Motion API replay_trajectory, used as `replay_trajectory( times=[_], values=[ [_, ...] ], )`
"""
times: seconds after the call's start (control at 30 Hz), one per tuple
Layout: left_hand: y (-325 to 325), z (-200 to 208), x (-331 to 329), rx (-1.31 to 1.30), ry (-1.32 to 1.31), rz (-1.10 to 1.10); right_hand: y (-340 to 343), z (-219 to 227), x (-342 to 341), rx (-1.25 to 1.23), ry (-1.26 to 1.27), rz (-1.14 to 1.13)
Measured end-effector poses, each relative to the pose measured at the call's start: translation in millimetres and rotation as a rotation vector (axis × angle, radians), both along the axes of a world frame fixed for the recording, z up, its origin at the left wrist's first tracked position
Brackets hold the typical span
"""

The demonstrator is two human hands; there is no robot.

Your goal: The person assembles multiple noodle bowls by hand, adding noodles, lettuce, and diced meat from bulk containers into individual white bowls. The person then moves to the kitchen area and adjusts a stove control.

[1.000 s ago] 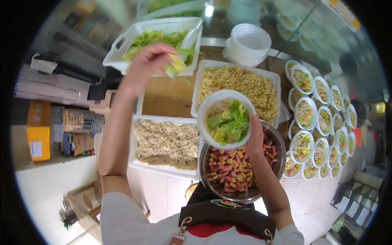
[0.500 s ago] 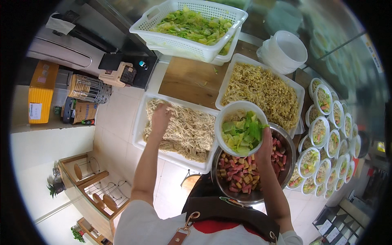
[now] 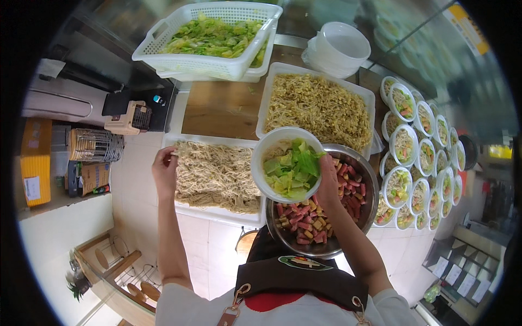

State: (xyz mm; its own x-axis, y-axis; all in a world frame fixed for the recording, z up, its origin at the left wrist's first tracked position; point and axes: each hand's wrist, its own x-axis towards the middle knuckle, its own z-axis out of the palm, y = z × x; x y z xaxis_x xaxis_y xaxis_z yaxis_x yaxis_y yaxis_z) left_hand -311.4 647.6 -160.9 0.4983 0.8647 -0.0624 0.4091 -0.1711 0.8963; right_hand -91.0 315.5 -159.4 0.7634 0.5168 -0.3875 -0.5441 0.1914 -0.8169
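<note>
My right hand (image 3: 328, 183) grips the rim of a round white bowl (image 3: 259, 182), its fingers around the right side. Chopped green lettuce (image 3: 293, 167) fills much of the bowl, with some pale food showing at its left. At the left end of a white tray (image 3: 239, 218) of pale, noodle-like strands (image 3: 217, 176), my left hand (image 3: 165, 169) has its fingers pinched together. A small pale bit shows at the fingertips, too small to name. The bowl is held over the edge of a steel basin (image 3: 373, 204) of pink and tan chopped pieces (image 3: 307, 224).
Beyond the bowl is a white tray of bean sprouts (image 3: 318, 106). A white perforated basket (image 3: 217, 64) of chopped greens stands at the far left, with stacked empty bowls (image 3: 342, 46) at the back. Several filled bowls (image 3: 403, 146) are piled at right. A wooden board (image 3: 223, 108) lies between.
My left hand has moved left across the strands to the tray's left end. My right hand still holds the bowl over the basin. The whole view has shifted.
</note>
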Motion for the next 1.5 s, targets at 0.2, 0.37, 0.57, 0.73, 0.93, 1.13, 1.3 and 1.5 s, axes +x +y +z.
replay_trajectory(
  times=[0.2, 0.37, 0.57, 0.73, 0.93, 1.13, 1.3, 1.5],
  values=[
    [-73.4, 122.8, 52.9, -0.04, -0.447, -0.451, -0.6, 16.8, -6.2, 0.113, 0.02, 0.059],
    [-154.6, 120.7, 101.5, -0.029, 0.001, -0.913, -13.8, 32.9, -10.2, 0.196, 0.007, 0.091],
    [-210.1, 129.6, 125.4, 0.217, 0.081, -0.839, -72.1, 15.4, -5.0, 0.15, -0.138, 0.073],
    [-269.3, 109.8, 144.5, 0.511, -0.002, -1.038, -121.5, 5.2, -6.8, 0.178, -0.041, -0.017],
    [-358.1, 90.3, 171.0, 0.411, -0.007, -1.024, -211.8, 11.4, 11.2, -0.058, -0.16, -0.078],
    [-403.8, 114.8, 190.6, 0.361, -0.045, -0.924, -279.7, 36.4, 18.3, -0.158, -0.176, -0.156],
    [-465.3, 96.0, 175.2, 0.653, 0.003, -1.22, -308.6, 28.6, 20.9, -0.226, -0.241, -0.154],
    [-433.5, 100.0, 171.1, 0.351, 0.005, -0.757, -361.6, 18.5, 24.5, -0.159, -0.195, -0.223]
  ],
)
